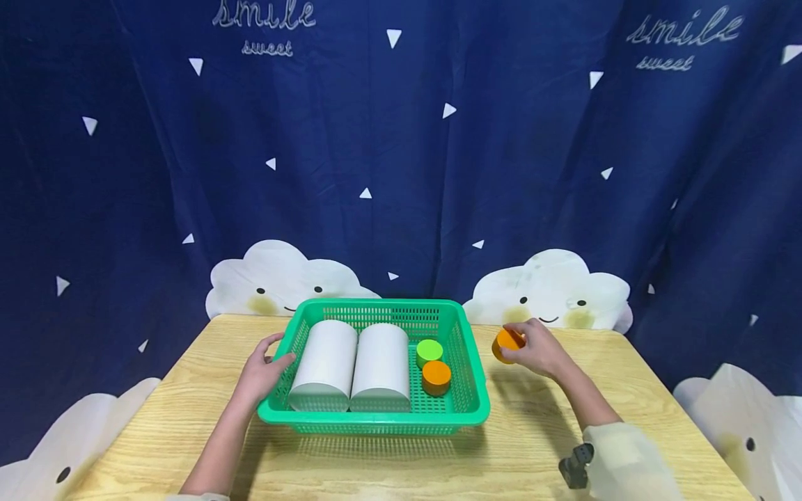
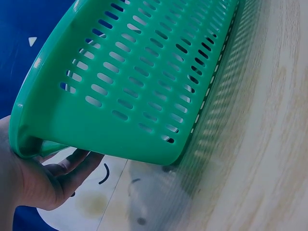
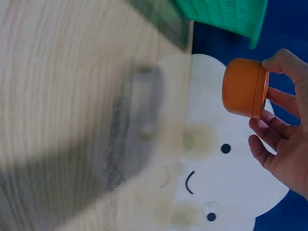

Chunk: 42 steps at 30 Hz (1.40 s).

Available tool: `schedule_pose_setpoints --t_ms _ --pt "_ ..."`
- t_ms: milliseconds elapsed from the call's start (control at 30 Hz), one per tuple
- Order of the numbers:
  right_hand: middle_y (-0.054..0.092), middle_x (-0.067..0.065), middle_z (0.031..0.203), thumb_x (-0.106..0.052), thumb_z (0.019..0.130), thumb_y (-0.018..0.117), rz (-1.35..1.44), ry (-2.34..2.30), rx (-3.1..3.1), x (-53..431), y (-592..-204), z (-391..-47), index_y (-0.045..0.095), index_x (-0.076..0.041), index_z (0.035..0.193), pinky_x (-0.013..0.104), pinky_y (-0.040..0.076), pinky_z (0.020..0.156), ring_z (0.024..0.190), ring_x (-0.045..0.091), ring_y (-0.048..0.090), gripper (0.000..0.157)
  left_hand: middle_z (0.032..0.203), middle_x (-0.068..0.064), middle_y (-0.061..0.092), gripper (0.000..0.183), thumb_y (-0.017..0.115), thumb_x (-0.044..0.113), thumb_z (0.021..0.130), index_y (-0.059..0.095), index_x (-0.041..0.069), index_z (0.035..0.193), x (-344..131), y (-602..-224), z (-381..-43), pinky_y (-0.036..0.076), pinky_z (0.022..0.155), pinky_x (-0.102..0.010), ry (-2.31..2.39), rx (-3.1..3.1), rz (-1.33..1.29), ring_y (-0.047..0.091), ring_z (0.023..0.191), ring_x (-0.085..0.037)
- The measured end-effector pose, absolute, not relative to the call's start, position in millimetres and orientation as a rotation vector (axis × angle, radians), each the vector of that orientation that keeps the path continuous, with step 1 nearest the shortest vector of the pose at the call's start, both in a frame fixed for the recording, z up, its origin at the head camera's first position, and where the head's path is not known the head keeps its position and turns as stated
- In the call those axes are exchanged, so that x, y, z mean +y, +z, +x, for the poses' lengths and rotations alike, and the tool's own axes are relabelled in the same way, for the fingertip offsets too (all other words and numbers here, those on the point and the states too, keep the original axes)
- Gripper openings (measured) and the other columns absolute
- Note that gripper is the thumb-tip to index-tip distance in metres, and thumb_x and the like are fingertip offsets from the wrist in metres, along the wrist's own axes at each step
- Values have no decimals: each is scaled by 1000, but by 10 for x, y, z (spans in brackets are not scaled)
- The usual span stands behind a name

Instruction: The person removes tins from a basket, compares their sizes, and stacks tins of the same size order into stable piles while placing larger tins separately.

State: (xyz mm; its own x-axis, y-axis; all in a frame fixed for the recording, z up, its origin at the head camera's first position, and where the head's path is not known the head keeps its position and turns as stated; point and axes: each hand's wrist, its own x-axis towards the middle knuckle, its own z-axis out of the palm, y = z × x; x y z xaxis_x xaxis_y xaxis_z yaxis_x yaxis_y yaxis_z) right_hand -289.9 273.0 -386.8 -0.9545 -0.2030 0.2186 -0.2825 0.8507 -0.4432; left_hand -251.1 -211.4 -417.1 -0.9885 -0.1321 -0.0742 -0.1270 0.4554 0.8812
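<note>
The fingers of the right hand (image 1: 536,349) are partly closed, pinching the orange container (image 3: 240,89) by its lid edge; its body projects beyond the fingertips, above the counter (image 1: 532,449) and right of the green basket (image 1: 376,417). Should this edge grip slacken, the smooth container could slip and drop beside the basket. At the basket's left rim, the left hand (image 1: 260,376) grips with fingers curled; an uneven pull there could tilt the basket.
</note>
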Motion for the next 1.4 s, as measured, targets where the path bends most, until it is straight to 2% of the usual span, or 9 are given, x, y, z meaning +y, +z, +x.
schedule_pose_setpoints --t_ms 700,900,1400 --pt "56 22 98 -23 72 69 359 736 -2842 2610 -4339 -3046 61 7 116 27 38 63 83 25 48 54 120 -33 51 60 53 26 94 26 8 145 -2099 -4156 -2504 56 65 -40 -1666 -2652 240 63 92 -33" --pt "55 22 98 -23 72 67 321 738 -2857 2562 -4359 -3057 60 7 117 27 37 63 82 24 47 54 120 -32 51 59 52 26 95 26 9 145 -2113 -4159 -2510 56 66 -39 -1662 -2652 247 63 92 -32" --pt "55 23 103 -25 73 65 216 719 -2909 2538 -4471 -3069 60 4 120 29 39 66 86 27 49 56 123 -33 49 60 52 26 95 25 8 146 -2111 -4153 -2506 56 66 -40 -1656 -2655 244 61 97 -36"
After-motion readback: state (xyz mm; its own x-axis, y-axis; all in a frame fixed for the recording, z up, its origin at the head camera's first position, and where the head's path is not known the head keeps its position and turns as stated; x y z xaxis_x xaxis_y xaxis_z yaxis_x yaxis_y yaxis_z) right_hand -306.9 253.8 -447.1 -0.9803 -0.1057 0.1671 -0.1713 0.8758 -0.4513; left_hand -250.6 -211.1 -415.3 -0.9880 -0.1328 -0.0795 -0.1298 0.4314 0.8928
